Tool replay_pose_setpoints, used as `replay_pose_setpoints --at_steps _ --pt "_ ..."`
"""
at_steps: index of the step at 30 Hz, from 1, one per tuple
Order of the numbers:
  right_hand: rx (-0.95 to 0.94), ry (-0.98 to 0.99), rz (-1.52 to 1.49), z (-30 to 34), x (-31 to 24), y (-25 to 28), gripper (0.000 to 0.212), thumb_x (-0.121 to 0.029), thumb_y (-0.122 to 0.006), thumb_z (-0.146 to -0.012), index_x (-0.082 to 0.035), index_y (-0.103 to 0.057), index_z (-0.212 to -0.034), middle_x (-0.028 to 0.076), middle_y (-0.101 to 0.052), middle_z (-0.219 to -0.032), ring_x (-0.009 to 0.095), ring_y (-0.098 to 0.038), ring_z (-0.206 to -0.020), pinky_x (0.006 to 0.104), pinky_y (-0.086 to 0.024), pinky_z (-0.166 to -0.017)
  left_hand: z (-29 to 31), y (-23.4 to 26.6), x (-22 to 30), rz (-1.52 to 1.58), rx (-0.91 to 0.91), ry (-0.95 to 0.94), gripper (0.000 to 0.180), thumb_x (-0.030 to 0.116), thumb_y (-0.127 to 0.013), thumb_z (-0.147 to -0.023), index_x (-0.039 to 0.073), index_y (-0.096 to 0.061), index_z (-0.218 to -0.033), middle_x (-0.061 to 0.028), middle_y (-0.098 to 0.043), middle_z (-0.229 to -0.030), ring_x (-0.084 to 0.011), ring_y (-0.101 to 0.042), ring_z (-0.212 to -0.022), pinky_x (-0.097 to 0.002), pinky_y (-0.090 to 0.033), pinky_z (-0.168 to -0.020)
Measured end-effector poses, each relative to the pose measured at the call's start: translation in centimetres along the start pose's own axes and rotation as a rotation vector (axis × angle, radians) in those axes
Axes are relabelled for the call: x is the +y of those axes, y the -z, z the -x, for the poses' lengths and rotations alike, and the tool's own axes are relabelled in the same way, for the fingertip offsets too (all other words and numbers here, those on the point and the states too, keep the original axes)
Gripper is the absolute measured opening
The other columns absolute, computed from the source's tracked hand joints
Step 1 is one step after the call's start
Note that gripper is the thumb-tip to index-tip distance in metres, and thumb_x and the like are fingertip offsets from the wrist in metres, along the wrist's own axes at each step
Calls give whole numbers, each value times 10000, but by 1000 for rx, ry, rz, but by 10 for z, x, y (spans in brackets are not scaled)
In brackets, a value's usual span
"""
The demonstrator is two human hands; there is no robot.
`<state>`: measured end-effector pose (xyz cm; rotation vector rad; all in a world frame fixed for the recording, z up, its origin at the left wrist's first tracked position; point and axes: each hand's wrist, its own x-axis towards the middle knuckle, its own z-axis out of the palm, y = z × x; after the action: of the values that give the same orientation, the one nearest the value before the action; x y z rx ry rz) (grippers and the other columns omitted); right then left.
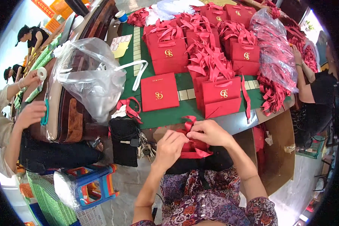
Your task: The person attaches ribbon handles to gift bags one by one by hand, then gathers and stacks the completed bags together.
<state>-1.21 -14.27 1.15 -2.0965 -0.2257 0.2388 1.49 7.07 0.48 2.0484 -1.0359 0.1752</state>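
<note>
Where both hands meet, red ribbon between fingers.

Both hands pinched together, fwd.

Red gift bags with gold emblems and red ribbon sit on a green table mat.

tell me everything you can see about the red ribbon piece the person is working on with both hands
The red ribbon piece looks like glossy satin, folded into loops with flat tails sticking out below. It sits over the person's lap, at the near edge of the green-topped table. The left hand pinches it from the left, the right hand from above; their fingers hide its middle.
</note>
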Motion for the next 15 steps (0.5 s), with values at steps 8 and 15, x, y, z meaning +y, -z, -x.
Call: replay_pose_setpoints --at_steps 8,15 --pt "-66 -42 -174 2 11 7 201 -226 -769 -821 -31 -719 -831 90 -630 -668 167 -609 -622 332 -463 -599 2 -12 8 50 15 -25 181 -31 -728 -754 61 -675 -900 -79 -669 -945 -287 -641 -864 -374 -541 -737" --pt "356 -134 -293 4 16 -8 141 -129 -722 -816 9 -703 -837 82 -661 -781 151 -651 -716 303 -504 -652 0 -37 8 256 38 372 348 182 -828 -808 39 -647 -1069 -104 -678 -1009 -206 -677 -867 -314 -521 -686"
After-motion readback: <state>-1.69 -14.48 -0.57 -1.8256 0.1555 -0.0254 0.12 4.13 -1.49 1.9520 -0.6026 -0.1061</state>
